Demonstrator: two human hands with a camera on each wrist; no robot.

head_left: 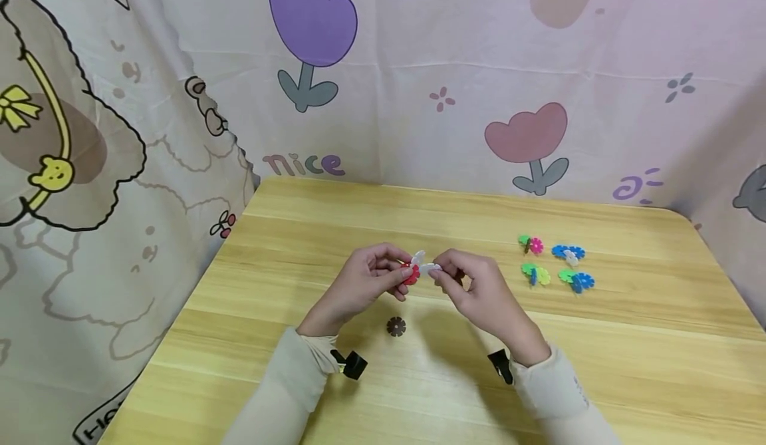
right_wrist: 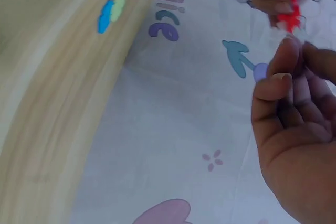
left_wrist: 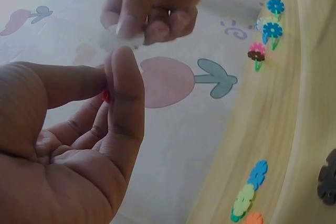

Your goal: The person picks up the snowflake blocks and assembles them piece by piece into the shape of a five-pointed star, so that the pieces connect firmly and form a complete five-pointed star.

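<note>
My left hand (head_left: 365, 281) pinches a red notched plastic disc (head_left: 413, 276) between thumb and fingers, above the middle of the table. A white disc (head_left: 418, 257) stands up from the red one. My right hand (head_left: 481, 292) pinches another white disc (head_left: 429, 269) by its outer edge, its inner edge against the red piece. Whether these two are slotted together is hard to tell. Fingers cover much of the red disc in the left wrist view; it shows better as a red piece (right_wrist: 291, 15) in the right wrist view. A brown notched disc (head_left: 396, 326) lies below the hands.
On the right of the wooden table (head_left: 646, 338) lie several joined disc clusters, including a pink-green one (head_left: 535, 245) and a blue-white one (head_left: 576, 252). Blue (left_wrist: 258, 174), yellow-green (left_wrist: 243, 199) and orange (left_wrist: 254, 218) pieces show in the left wrist view. A printed curtain hangs behind.
</note>
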